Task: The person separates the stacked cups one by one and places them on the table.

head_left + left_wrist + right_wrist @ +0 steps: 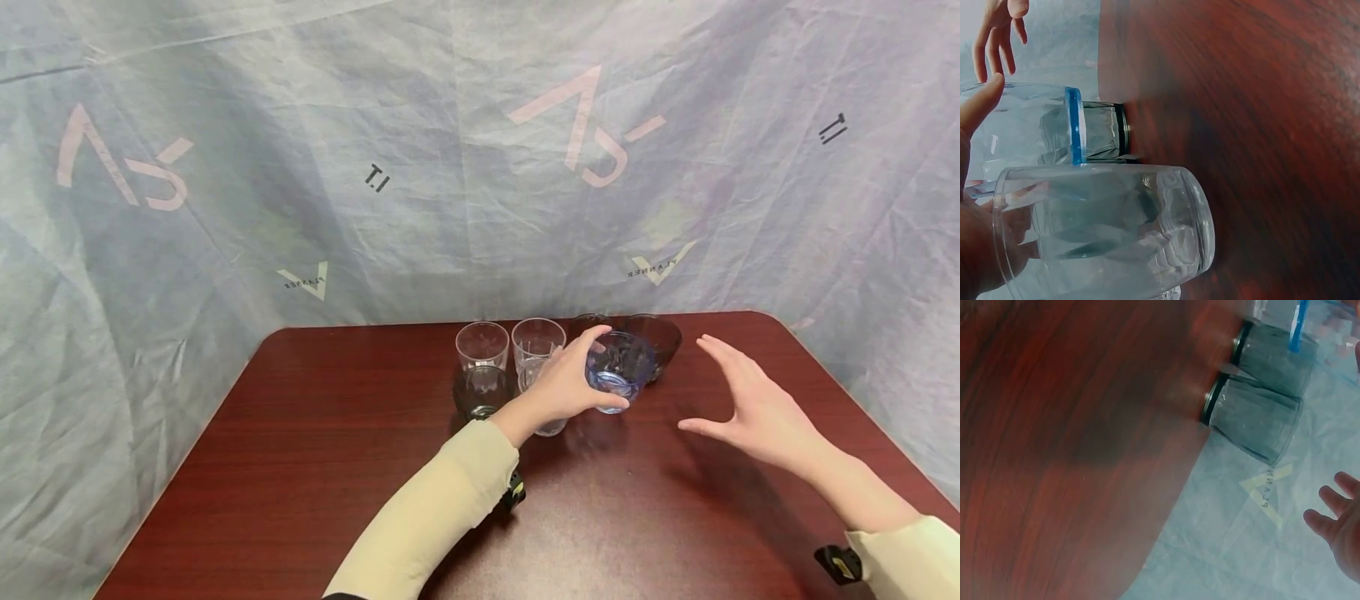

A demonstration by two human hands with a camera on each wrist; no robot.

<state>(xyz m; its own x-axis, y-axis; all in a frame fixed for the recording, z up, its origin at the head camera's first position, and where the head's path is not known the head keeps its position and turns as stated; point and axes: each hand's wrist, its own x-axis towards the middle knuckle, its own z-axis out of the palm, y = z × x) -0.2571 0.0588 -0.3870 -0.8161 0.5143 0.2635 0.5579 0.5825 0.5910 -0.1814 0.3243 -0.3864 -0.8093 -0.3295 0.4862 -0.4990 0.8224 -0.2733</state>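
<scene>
My left hand holds a blue-tinted glass, thumb on the near side and fingers on the far side. In the left wrist view, the blue glass's base hangs above the tabletop. A clear glass stands close beside that hand, in front of the wrist camera. To the right, my right hand hovers over the table with thumb and fingers spread, holding nothing. Two dark-tinted glasses stand behind the blue one; the nearer to the right hand is a grey glass.
Two clear glasses, one a back-row tumbler, stand near the table's far edge. A dark glass is in front of them, and more clear glass shows partly behind the left hand. A grey printed cloth hangs around the reddish-brown table.
</scene>
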